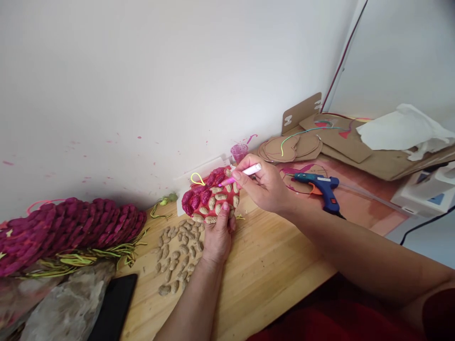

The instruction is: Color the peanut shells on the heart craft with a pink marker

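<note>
My left hand (218, 237) grips a red plaque covered in peanuts (212, 203) by its lower edge, thumb on the front. Peanuts on its left and upper part are painted magenta; the others show their bare tan shells. A yellow string loop (197, 178) sticks up from its top. My right hand (265, 187) is closed around a paintbrush (253, 169) with a white handle and a pink tip, which meets the peanuts near the plaque's middle. Below and to the left, several loose peanuts (183, 248) lie on the wooden table (270, 265).
A row of magenta peanut plaques (78, 227) stands at left, above a plastic bag (67, 303) and a black flat object (115, 303). Behind my right hand are a pink-stained cup (239, 152) and cardboard hearts (284, 148). A blue glue gun (322, 187) lies at right.
</note>
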Tool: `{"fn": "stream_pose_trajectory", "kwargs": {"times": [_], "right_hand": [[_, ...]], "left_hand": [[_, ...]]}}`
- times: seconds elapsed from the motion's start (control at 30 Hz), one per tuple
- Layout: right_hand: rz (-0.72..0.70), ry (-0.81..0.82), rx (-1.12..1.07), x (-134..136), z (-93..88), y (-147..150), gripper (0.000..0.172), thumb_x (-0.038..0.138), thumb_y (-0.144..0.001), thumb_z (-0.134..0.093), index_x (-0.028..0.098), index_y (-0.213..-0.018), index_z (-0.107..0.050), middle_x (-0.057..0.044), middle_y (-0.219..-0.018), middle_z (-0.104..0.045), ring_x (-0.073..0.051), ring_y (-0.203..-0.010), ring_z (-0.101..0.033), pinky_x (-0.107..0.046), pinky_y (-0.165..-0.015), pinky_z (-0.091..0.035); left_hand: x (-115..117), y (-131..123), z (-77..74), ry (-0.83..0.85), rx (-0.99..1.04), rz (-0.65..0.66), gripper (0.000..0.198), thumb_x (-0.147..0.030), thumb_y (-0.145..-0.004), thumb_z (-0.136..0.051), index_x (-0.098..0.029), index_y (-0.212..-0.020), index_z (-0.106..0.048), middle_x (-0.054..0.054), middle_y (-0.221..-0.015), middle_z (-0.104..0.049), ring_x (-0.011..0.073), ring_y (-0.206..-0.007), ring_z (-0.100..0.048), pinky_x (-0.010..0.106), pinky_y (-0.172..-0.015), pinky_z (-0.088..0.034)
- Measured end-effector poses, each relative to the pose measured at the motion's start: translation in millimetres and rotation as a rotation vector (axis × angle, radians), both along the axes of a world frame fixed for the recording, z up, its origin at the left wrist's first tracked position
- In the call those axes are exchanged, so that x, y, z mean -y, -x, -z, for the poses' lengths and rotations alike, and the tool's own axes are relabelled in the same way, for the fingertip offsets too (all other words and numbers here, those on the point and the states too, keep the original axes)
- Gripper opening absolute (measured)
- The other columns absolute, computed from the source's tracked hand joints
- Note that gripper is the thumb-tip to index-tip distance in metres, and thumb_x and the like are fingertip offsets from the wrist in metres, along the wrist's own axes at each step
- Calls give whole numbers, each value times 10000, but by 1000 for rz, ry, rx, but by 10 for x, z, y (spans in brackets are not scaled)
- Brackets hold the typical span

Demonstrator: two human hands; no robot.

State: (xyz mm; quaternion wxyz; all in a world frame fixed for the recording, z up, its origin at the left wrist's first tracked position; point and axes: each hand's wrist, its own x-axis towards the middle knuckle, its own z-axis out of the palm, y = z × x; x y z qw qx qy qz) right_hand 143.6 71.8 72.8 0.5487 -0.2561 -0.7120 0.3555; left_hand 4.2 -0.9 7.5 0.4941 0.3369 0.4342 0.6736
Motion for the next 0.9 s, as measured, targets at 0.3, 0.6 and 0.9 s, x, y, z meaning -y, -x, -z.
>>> {"fn": "stream_pose_trajectory", "kwargs": {"times": [0.3, 0.6, 0.9], "right_hand": [[28, 11, 0, -8, -2, 0, 256, 441, -957, -701, 231, -874, -581, 28, -660, -606, -129, -572, -520, -282, -549, -392], [50, 7, 10, -10, 3, 1, 240, 420, -959, -698, 229, -880, -576, 22, -667, -619, -134, -570, -525, -292, -563, -392], [61, -4, 23, -5, 2, 6, 212, 381, -958, -690, 230, -870, -570, 29, -652, -621, -123, -544, -522, -275, -543, -386]], "left_hand": [[7, 5, -9, 9, -16, -3, 543, -557, -807, -837, -228, -712, -416, -83, -566, -379, 69, -463, -308, 250, -457, -215], [0, 5, -6, 6, 13, -20, 539, -528, -789, -865, -226, -718, -424, -84, -583, -384, 61, -457, -307, 244, -444, -214], [6, 1, -8, -3, 14, -14, 531, -524, -801, -859, -223, -709, -431, -82, -572, -394, 59, -453, -317, 242, -439, -205]]}}
